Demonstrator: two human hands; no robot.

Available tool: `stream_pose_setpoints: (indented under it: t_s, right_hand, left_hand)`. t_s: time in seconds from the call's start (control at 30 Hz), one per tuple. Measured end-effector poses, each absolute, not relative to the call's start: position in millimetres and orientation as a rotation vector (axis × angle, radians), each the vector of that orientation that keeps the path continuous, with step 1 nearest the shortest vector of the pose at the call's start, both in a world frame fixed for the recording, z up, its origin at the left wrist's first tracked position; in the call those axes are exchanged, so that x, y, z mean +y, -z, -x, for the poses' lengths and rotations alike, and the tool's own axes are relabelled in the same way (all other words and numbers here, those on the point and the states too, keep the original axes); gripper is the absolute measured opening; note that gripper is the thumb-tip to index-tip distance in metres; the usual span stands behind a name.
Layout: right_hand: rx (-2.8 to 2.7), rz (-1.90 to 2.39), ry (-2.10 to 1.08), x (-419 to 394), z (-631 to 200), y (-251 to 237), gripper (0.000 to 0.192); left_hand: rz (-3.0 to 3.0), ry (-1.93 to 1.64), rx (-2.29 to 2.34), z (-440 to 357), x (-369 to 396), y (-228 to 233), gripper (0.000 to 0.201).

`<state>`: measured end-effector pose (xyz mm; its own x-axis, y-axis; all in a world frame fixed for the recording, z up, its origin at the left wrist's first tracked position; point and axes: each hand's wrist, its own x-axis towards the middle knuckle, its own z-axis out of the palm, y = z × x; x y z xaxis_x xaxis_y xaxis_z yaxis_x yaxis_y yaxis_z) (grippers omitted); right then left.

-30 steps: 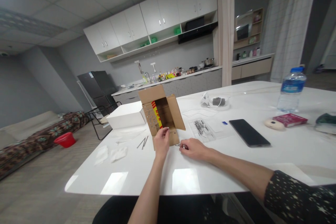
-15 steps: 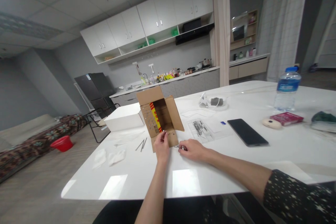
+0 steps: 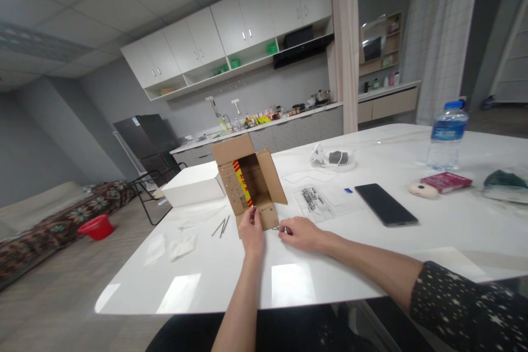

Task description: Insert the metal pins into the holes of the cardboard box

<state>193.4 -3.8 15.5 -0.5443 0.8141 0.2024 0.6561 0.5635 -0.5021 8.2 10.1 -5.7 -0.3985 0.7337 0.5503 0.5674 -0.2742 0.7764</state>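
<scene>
An open cardboard box (image 3: pixel 228 175) stands on the white table, its flaps spread and a yellow-and-red strip along one edge. My left hand (image 3: pixel 251 229) is in front of its lower flap, thumb and fingers pinched together at the opening; what they hold is too small to make out. To the right, my right hand (image 3: pixel 300 232) rests on the table with curled fingers. Thin metal pieces (image 3: pixel 275 228) show at its fingertips, though whether they are gripped is unclear. Beyond it lies a clear plastic tray (image 3: pixel 328 210) of small metal parts.
Several metal rods (image 3: pixel 223 226) and white tissues (image 3: pixel 182 247) lie left of the box. A white box (image 3: pixel 190 187) stands behind them. On the right are a black phone (image 3: pixel 385 204), a water bottle (image 3: pixel 446 140), a pink packet (image 3: pixel 446 181) and a coiled white cable (image 3: pixel 345 159).
The view has shifted slightly. My left fingertips have closed a little more at the box's opening; my right hand stays in nearly the same place.
</scene>
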Motion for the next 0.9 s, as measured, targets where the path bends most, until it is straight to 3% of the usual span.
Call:
stream_pose_setpoints:
  t_s: [0.9]
  right_hand:
    - [-2.390,1.218,-0.516,-5.2,-193.1,-18.1,0.025]
  left_hand:
    - [-1.824,-1.649,1.773,-8.7,11.3,7.9,0.019]
